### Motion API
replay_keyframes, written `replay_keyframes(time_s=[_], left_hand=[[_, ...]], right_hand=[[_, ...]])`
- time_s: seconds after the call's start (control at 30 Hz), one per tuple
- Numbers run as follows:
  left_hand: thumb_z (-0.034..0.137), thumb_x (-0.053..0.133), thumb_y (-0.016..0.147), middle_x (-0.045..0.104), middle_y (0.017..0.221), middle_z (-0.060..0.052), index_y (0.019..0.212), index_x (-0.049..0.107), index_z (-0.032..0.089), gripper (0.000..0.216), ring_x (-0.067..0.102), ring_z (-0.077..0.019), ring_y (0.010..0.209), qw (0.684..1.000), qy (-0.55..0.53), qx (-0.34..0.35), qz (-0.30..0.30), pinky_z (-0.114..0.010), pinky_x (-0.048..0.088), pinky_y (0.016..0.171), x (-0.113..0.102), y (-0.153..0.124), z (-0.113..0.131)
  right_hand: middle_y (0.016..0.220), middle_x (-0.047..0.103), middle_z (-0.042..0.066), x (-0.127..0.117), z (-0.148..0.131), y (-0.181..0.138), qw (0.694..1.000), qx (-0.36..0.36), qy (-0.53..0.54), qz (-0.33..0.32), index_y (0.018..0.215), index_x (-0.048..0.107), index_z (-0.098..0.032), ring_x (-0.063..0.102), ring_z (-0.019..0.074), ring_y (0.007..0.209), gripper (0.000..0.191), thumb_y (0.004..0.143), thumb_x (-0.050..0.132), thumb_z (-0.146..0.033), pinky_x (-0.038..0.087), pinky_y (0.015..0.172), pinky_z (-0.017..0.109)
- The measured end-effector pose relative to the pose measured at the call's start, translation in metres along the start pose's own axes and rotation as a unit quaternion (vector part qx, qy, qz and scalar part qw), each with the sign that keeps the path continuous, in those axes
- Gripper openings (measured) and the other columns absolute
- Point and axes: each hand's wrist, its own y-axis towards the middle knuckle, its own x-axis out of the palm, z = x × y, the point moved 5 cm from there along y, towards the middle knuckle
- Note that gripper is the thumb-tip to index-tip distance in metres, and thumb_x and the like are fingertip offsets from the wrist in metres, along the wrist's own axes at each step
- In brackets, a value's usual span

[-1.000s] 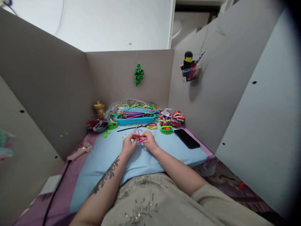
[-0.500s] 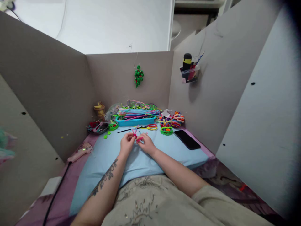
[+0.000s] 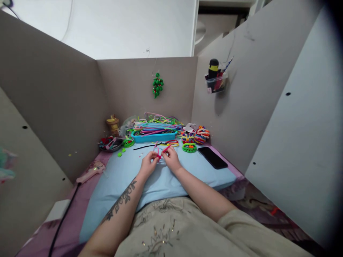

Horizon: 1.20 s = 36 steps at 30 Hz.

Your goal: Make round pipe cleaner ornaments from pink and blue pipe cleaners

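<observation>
My left hand (image 3: 148,163) and my right hand (image 3: 171,159) meet over a light blue pillow (image 3: 120,185), fingers pinched together on a bent pink pipe cleaner (image 3: 160,152). The pipe cleaner's ends stick up between my fingertips. A black pipe cleaner (image 3: 144,146) lies just beyond my hands, with yellow-and-red scissors (image 3: 171,143) beside it.
A blue tray (image 3: 154,136) of coloured pipe cleaners stands at the back. Coiled pipe-cleaner pieces (image 3: 197,137) lie right of it, a black phone (image 3: 213,157) on the pillow's right. A small dish (image 3: 111,144) and a pink glue gun (image 3: 91,171) lie left. Grey boards wall in the space.
My hands have stayed together on the pink pipe cleaner and turned it; its ends now point up and to the right. My right hand has shifted slightly forward.
</observation>
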Motion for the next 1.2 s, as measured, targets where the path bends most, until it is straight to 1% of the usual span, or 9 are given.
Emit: replay_keyframes(time_s=[0.13, 0.3, 0.47, 0.67, 0.9, 0.97, 1.03, 1.1, 1.2], left_hand=[[0.020, 0.056, 0.073, 0.064, 0.080, -0.003, 0.086, 0.057, 0.017, 0.014, 0.062, -0.0153, 0.074, 1.000, 0.003, -0.004, 0.010, -0.028, 0.048, 0.071, -0.001, 0.000, -0.002], [0.022, 0.057, 0.074, 0.065, 0.081, -0.005, 0.091, 0.055, 0.017, 0.018, 0.064, -0.0173, 0.076, 0.999, 0.006, -0.024, 0.042, -0.031, 0.049, 0.073, -0.004, 0.002, -0.010], [0.022, 0.054, 0.075, 0.066, 0.079, -0.004, 0.091, 0.053, 0.017, 0.016, 0.064, -0.0175, 0.075, 0.999, 0.007, -0.019, 0.035, -0.030, 0.048, 0.072, -0.004, 0.002, -0.012], [0.018, 0.050, 0.076, 0.064, 0.083, -0.003, 0.090, 0.054, 0.019, 0.015, 0.061, -0.0165, 0.076, 0.996, 0.084, 0.012, 0.004, -0.029, 0.046, 0.071, -0.001, 0.000, -0.008], [0.016, 0.046, 0.079, 0.063, 0.085, -0.004, 0.105, 0.050, 0.020, 0.026, 0.060, -0.0168, 0.079, 0.993, 0.116, 0.029, 0.005, -0.031, 0.046, 0.074, 0.000, -0.002, -0.002], [0.017, 0.047, 0.079, 0.062, 0.090, -0.006, 0.107, 0.049, 0.019, 0.028, 0.060, -0.0179, 0.085, 0.989, 0.133, 0.049, 0.042, -0.033, 0.045, 0.078, -0.006, -0.002, 0.002], [0.019, 0.049, 0.079, 0.061, 0.096, -0.008, 0.104, 0.051, 0.018, 0.025, 0.058, -0.0195, 0.090, 0.979, 0.159, 0.062, 0.108, -0.035, 0.044, 0.082, -0.014, -0.003, 0.007], [0.023, 0.051, 0.079, 0.061, 0.092, -0.008, 0.098, 0.052, 0.018, 0.020, 0.058, -0.0200, 0.087, 0.974, 0.168, 0.053, 0.146, -0.036, 0.044, 0.082, -0.019, -0.004, 0.009], [0.026, 0.054, 0.078, 0.064, 0.086, -0.006, 0.098, 0.051, 0.020, 0.022, 0.061, -0.0190, 0.084, 0.985, 0.128, 0.036, 0.108, -0.034, 0.045, 0.080, -0.015, -0.004, 0.012]], right_hand=[[0.077, 0.049, 0.001, 0.002, 0.000, 0.000, 1.000, 0.010, -0.007, -0.016, 0.067, 0.057, -0.019, 0.048, 0.0162, 0.078, 0.003, 0.070, 0.057, -0.019, 0.040, 0.068, 0.028], [0.092, 0.051, 0.002, 0.007, -0.006, -0.003, 0.998, -0.003, -0.004, -0.064, 0.078, 0.062, -0.022, 0.049, 0.0183, 0.092, 0.009, 0.069, 0.063, -0.020, 0.041, 0.077, 0.030], [0.087, 0.051, 0.003, 0.006, -0.003, -0.002, 0.999, -0.011, -0.018, -0.046, 0.069, 0.062, -0.021, 0.049, 0.0198, 0.092, 0.004, 0.068, 0.065, -0.022, 0.039, 0.086, 0.033], [0.088, 0.050, 0.003, 0.007, 0.006, -0.001, 0.998, -0.012, -0.040, -0.036, 0.069, 0.060, -0.021, 0.048, 0.0197, 0.093, 0.004, 0.067, 0.064, -0.021, 0.038, 0.088, 0.033], [0.088, 0.050, 0.003, 0.013, 0.021, 0.000, 0.996, 0.070, -0.013, -0.057, 0.057, 0.055, -0.020, 0.049, 0.0195, 0.092, 0.009, 0.064, 0.060, -0.023, 0.036, 0.089, 0.033], [0.084, 0.050, 0.002, 0.013, 0.025, 0.001, 0.994, 0.089, 0.019, -0.061, 0.055, 0.054, -0.019, 0.050, 0.0186, 0.087, 0.013, 0.065, 0.059, -0.025, 0.037, 0.087, 0.034], [0.081, 0.051, 0.001, 0.012, 0.028, 0.002, 0.991, 0.108, 0.058, -0.054, 0.055, 0.056, -0.019, 0.051, 0.0178, 0.083, 0.015, 0.066, 0.057, -0.028, 0.038, 0.086, 0.035], [0.078, 0.054, 0.001, 0.010, 0.031, 0.003, 0.985, 0.131, 0.102, -0.039, 0.057, 0.058, -0.019, 0.052, 0.0176, 0.079, 0.017, 0.068, 0.057, -0.031, 0.040, 0.083, 0.036], [0.068, 0.055, 0.000, 0.010, 0.033, 0.003, 0.970, 0.170, 0.170, -0.038, 0.057, 0.058, -0.019, 0.053, 0.0169, 0.072, 0.019, 0.068, 0.058, -0.035, 0.042, 0.074, 0.034]])
